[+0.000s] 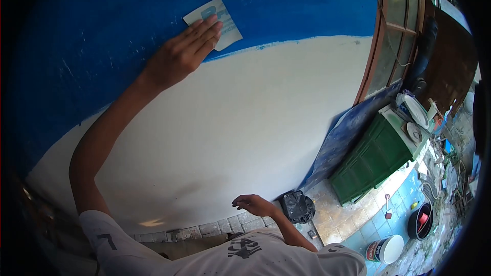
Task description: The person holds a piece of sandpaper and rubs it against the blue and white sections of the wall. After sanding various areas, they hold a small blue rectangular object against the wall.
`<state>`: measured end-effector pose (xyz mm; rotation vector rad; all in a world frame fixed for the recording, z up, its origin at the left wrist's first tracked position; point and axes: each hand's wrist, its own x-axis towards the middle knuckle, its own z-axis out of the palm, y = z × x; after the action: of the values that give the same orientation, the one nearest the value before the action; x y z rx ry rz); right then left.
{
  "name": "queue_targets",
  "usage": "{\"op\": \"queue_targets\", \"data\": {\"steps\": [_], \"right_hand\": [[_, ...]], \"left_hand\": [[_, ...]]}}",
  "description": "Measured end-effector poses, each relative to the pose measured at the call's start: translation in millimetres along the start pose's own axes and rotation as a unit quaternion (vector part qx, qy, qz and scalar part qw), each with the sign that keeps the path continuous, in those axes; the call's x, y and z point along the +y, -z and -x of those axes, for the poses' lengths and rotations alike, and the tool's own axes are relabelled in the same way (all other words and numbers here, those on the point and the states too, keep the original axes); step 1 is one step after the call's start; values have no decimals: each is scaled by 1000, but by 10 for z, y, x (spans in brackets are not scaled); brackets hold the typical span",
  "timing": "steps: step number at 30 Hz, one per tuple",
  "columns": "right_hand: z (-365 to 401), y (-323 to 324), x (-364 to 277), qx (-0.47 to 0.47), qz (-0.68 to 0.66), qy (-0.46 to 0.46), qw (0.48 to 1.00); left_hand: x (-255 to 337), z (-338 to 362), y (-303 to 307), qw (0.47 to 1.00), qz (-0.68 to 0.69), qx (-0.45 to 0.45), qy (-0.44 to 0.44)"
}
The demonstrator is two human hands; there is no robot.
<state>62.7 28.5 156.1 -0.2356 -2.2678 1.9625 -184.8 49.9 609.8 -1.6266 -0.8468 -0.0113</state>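
A person stands close to a wall (pixel 245 122) that is painted deep blue along its upper part and off-white below, with an uneven line where the two colours meet. The left hand (pixel 181 53) is raised on a long bare arm and lies flat against the wall. Its fingers (pixel 207 30) are straight and close together, pressing a small pale sheet (pixel 221 20) against the blue paint. The sheet has a blue mark printed on it and sits tilted, just above the line between blue and white, with its lower corner almost at that line. About half of it shows past the fingertips.

The right hand (pixel 253 205) hangs low, near the bottom edge of the wall, well apart from the sheet. Its fingers are loosely curled, palm down, and hold nothing.

At the foot of the wall a black bag (pixel 298 207) rests on the tiled floor (pixel 348 220). Further right, a green cabinet (pixel 373 161) stands against the wall under a brown window frame (pixel 378 36), with white things on its top. Near the floor's right edge sit a white bucket (pixel 386 249) and a black tub (pixel 420 221) with something red inside.
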Motion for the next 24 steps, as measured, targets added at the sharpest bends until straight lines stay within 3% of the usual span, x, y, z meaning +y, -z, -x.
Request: {"op": "queue_targets", "data": {"steps": [3,6,9,13,16,18,22,24], "right_hand": [[-63,-18,-36,-28,9,23,999],[-104,-43,-47,-36,-5,12,999],[-120,-9,-7,-25,11,35,999],[-115,-29,10,-12,-18,21,1000],[-59,0,-39,3,21,38,999],[-61,36,-7,7,9,30,999],[-50,43,27,3,24,10,1000],[-69,64,47,-8,30,21,999]], "left_hand": [[-182,-66,96,998,21,18,53],[46,-44,-31,1000,9,-10,-15],[-251,-50,85,1000,4,14,13],[-157,80,80,1000,-8,1,-7],[-225,209,205,1000,7,-2,5],[-96,309,213,998,-32,-13,60],[-106,362,267,999,2,-16,46],[-181,381,314,995,-12,-20,95]]}}
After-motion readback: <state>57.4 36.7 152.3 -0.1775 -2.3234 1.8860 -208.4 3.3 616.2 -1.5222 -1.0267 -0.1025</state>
